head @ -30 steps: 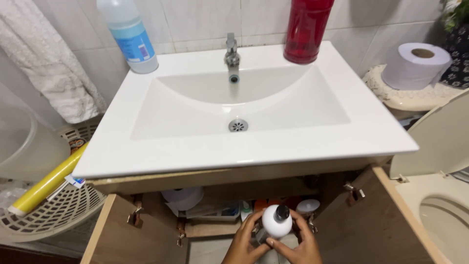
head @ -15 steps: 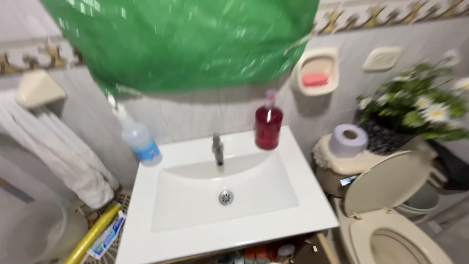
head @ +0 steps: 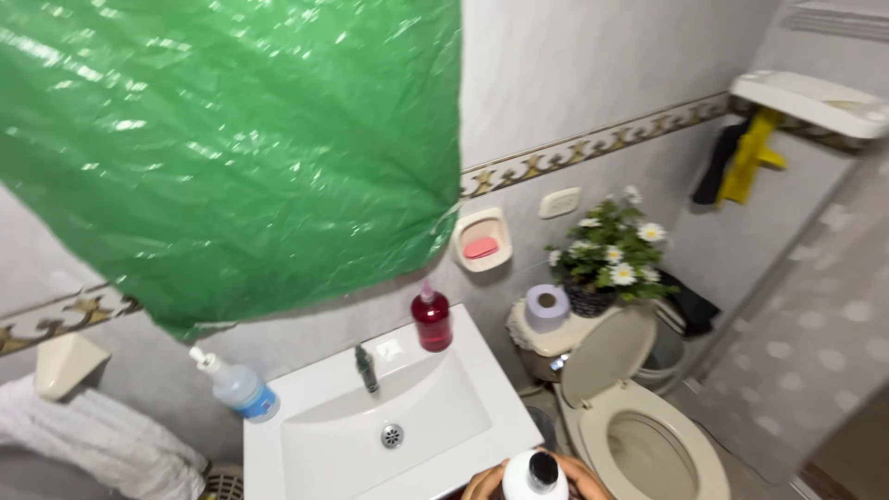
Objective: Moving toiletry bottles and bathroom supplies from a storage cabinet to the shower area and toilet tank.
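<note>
At the very bottom edge, both my hands hold a white bottle with a black cap. My left hand shows as a few fingers on the bottle's left side. My right hand curls around its right side. Most of both hands is cut off by the frame. The bottle sits just in front of the white sink, near its front right corner. On the sink's back rim stand a red pump bottle, a metal tap and a clear pump bottle with a blue label.
A large green plastic sheet hangs over the wall above the sink. To the right stands a beige toilet with its lid up, with a paper roll and a pot of daisies on the tank. A white towel hangs at left.
The view has risen and pulled back from the open cabinet under the sink to the whole bathroom. The bottle stays in both hands, back at the bottom edge.
</note>
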